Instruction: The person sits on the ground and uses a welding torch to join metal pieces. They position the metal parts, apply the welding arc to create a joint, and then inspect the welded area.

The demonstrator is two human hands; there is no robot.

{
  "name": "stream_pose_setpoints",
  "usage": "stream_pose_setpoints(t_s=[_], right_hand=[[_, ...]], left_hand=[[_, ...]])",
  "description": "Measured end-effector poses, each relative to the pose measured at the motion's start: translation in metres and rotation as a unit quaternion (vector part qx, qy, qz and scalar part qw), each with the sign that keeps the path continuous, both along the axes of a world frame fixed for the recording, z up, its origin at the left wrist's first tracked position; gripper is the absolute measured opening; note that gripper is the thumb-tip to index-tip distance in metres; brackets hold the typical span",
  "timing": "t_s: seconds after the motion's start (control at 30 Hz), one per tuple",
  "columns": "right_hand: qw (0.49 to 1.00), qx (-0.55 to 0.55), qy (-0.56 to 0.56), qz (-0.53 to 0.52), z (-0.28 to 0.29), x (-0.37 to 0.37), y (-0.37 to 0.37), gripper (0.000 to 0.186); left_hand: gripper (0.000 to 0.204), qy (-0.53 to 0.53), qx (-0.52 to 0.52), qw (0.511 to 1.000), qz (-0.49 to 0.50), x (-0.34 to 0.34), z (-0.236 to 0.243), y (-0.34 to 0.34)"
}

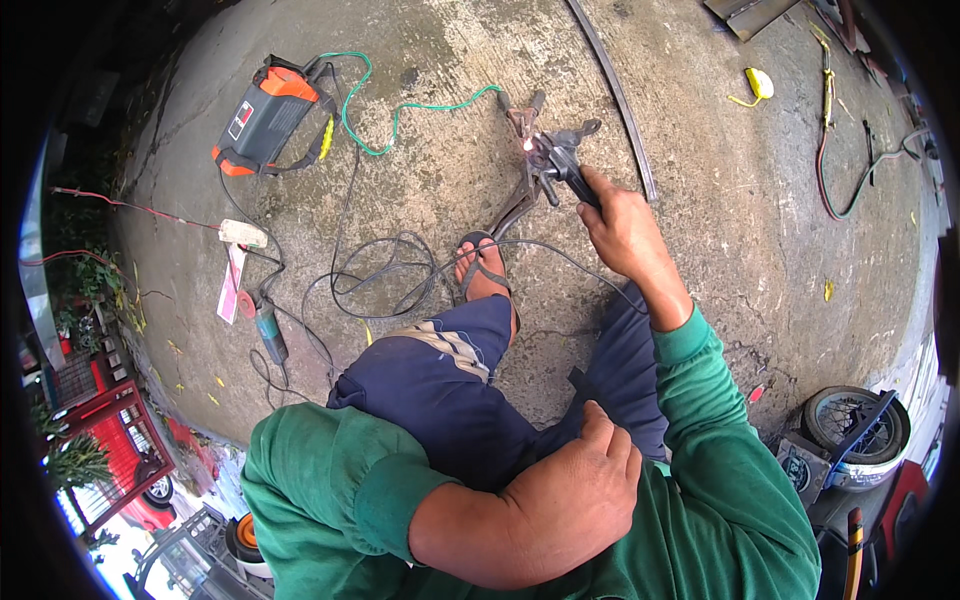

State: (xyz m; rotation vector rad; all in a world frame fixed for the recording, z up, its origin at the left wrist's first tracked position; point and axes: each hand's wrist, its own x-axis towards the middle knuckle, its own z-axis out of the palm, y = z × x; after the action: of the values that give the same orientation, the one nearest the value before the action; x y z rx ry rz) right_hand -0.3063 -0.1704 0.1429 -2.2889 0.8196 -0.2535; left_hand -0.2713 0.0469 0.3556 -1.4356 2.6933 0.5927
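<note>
While the right hand (pixel 628 228) wraps its fingers round a black-handled tool (pixel 578 182) at one o'clock, the tool's head sits close beside a rusty metal piece (pixel 521 120) toward twelve, where a small bright spot (pixel 528 145) glows. At five o'clock, the left hand (pixel 590 475) curls its fingers; whether they hold anything, I cannot tell. An orange-and-grey box (pixel 275 118) at ten o'clock bears a red-marked white label (pixel 241 120), its lettering too small to read.

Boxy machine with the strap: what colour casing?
Boxy machine: dark grey with orange ends; head view.
</note>
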Motion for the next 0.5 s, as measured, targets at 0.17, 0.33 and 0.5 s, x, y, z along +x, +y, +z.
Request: stream_pose_setpoints(t_s=[0.17,0.33,0.5], right_hand=[[1.0,0.004,0.007,-0.001,0.0014,0.0015,0.0022,0.054],[1.0,0.003,-0.019,0.017,0.0056,0.0014,0.0031,0.053],[0.999,-0.031,-0.023,0.015,-0.0026,0.0022,0.0007,0.053]], left_hand=[[0.028,0.001,0.001,1.0,0.001,0.0006,0.0016,-0.0003],[0.029,0.0,-0.007,1.0,0.002,0.0005,-0.0008,0.001],[0.029,0.008,0.027,1.0,-0.009,0.0007,0.0001,-0.001]])
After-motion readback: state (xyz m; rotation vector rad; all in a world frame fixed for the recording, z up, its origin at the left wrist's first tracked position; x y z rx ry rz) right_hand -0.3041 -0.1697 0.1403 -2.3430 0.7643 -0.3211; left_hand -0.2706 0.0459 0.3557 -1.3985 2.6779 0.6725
